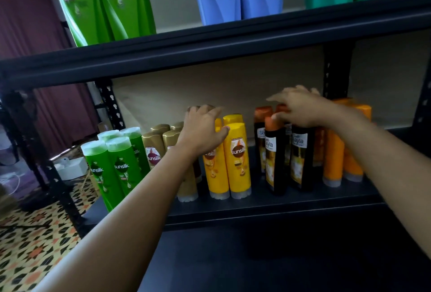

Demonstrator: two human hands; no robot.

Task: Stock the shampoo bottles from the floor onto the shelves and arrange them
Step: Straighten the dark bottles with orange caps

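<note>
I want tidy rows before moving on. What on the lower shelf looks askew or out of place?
The black bottles under the right hand lean at different angles rather than standing square. The green bottles at the left end tilt outward near the shelf edge. Nothing looks spilled or damaged.

My 1 head camera looks forward and slightly down from close in front of the black shelf unit [233, 42], lower shelf centred, patterned floor [35, 233] at left.
</note>
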